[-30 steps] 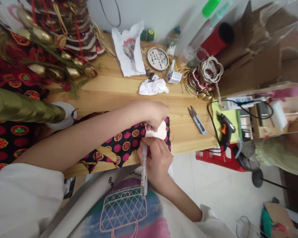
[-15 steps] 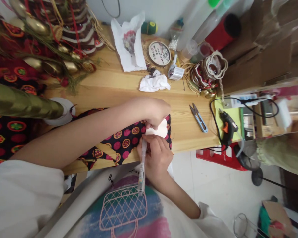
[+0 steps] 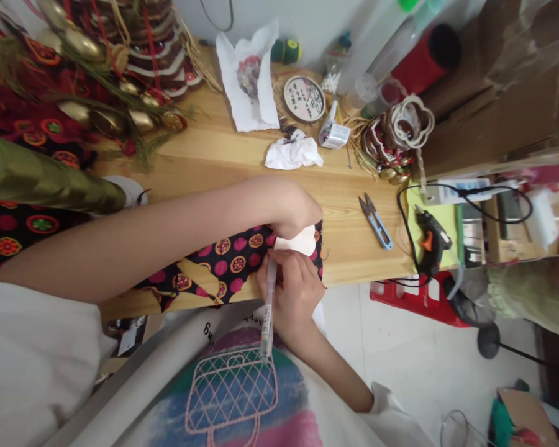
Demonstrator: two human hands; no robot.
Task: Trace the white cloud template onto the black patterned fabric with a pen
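Black fabric [image 3: 233, 264] printed with pink dots and orange rounds lies along the desk's near edge. On top of it is a white flat piece with a scalloped edge [image 3: 300, 242]. My left hand [image 3: 298, 208] reaches across from the left, bent down over the piece and holding it against the fabric; its curled fingertips are mostly hidden. Close below, my right hand [image 3: 295, 285] is closed round a clear-barrelled pen [image 3: 269, 310]. The pen's tip end is at the fabric beside the piece's left edge, and its back end points toward my shirt.
Blue thread snips [image 3: 376, 222] lie to the right, before a black glue gun [image 3: 433, 242] with a cable. Crumpled tissue [image 3: 293, 152], a small bottle [image 3: 334, 133] and a round tin [image 3: 304, 99] stand behind. An olive fabric roll [image 3: 51, 177] is at left, a red stool [image 3: 419, 301] below right.
My left wrist has bent further over the white piece, hiding more of its fingers. My right hand and the pen have barely moved. The view has shifted slightly.
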